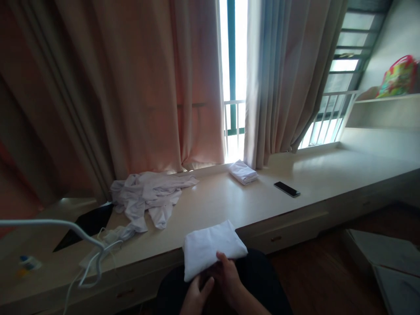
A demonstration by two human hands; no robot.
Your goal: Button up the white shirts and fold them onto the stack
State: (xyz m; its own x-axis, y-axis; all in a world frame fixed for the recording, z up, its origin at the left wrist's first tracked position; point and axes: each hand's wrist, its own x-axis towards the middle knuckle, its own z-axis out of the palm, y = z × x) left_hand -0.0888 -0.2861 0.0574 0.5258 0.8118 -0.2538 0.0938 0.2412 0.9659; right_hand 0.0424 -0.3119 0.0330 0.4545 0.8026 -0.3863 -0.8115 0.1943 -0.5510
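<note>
Right hand: the right hand point(229, 278) grips the near edge of a folded white cloth point(211, 247), thumb on top, fingers tucked beneath.
Left hand: the left hand point(197, 297) lies just beside the right, under the cloth's lower left corner, fingers loosely curled; whether it pinches the fabric cannot be told.
Cloth: folded into a neat rectangle, it rests on the front edge of the ledge point(311, 179) and overhangs it toward the person's dark-clad lap.
Ledge: a long, pale window ledge with drawers along its front (one small handle shows below the cloth, to its right).
Pile: a rumpled heap of white clothes point(147, 197) lies on the ledge, behind the cloth and to its left.
Stack: a second small folded white bundle point(243, 172) sits at the back of the ledge, well behind the cloth, at the foot of the curtains point(131, 87).
Phone: a dark phone point(286, 189) lies flat on the ledge, behind the cloth and to its right, near the bundle.
Hanger: a white hanger point(82, 245) juts in at the far left of the cloth, over the ledge.
Bag: a bright patterned bag point(398, 76) stands on a shelf, high and far to the right of the cloth.
</note>
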